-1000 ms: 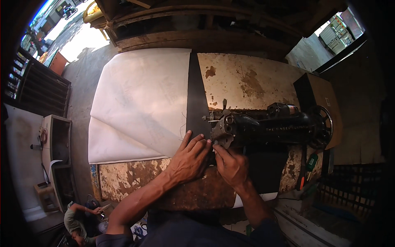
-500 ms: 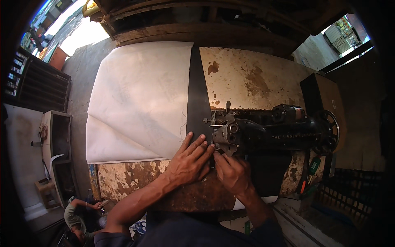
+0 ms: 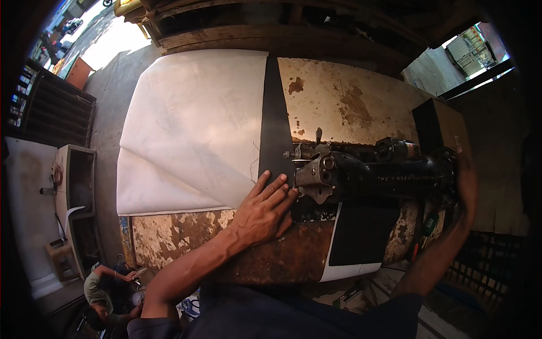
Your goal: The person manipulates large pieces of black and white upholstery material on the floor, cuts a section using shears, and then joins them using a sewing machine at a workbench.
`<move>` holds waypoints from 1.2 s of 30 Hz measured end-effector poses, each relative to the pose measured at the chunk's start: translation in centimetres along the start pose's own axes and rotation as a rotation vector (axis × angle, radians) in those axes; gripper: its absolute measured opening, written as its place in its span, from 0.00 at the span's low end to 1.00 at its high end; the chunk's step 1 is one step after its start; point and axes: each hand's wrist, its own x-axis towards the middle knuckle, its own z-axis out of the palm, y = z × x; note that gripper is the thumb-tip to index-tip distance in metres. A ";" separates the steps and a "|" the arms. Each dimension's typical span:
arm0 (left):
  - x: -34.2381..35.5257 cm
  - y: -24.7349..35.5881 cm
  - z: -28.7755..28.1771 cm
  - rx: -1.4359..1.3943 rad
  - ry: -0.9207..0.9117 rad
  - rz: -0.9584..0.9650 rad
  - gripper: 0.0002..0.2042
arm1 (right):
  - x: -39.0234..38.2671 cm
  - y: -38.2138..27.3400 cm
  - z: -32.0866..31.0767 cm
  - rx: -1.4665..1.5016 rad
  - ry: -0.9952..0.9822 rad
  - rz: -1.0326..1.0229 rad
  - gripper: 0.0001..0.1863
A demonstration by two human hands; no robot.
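Observation:
My left hand [image 3: 262,206], fingers apart, presses on the dark material [image 3: 274,124] beside the needle end of a black sewing machine [image 3: 372,175]. A large white sheet [image 3: 186,118], folded at its lower left, lies over the dark material to the left. At the machine's right end, my right hand [image 3: 466,172] grips the handwheel [image 3: 449,175], its fingers partly hidden. A dark piece with white edging [image 3: 364,234] extends below the machine toward me. The needle itself is hidden by the machine head.
The worn table [image 3: 169,240] carries a cardboard box [image 3: 454,124] and a green bottle [image 3: 431,224] at right. A dark wooden frame [image 3: 271,39] stands behind. A co-worker [image 3: 101,294] works at lower left, near a cabinet [image 3: 79,175] and stool [image 3: 59,257]. A doorway [image 3: 463,53] is at upper right.
My right hand has moved from beside the needle to the handwheel at the right. My left hand stays on the material, slightly higher in the picture, as the whole view has shifted a little.

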 end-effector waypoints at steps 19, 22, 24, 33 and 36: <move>-0.5 -0.3 0.1 0.100 -0.009 0.027 0.30 | -19.0 -11.1 16.1 0.471 -0.200 -0.173 0.14; -0.7 -0.1 0.1 0.113 -0.008 0.025 0.31 | -12.7 -8.8 25.6 1.135 -0.403 -0.060 0.14; -0.7 0.2 0.3 0.117 -0.011 0.024 0.32 | -9.0 -12.7 26.3 1.520 -0.634 -0.071 0.18; -1.2 0.0 0.4 0.118 -0.029 0.024 0.34 | -7.0 -16.2 25.0 1.018 -0.913 0.019 0.27; -0.9 -0.3 0.3 0.122 -0.034 0.033 0.33 | -7.2 -17.0 24.6 1.009 -0.890 0.037 0.26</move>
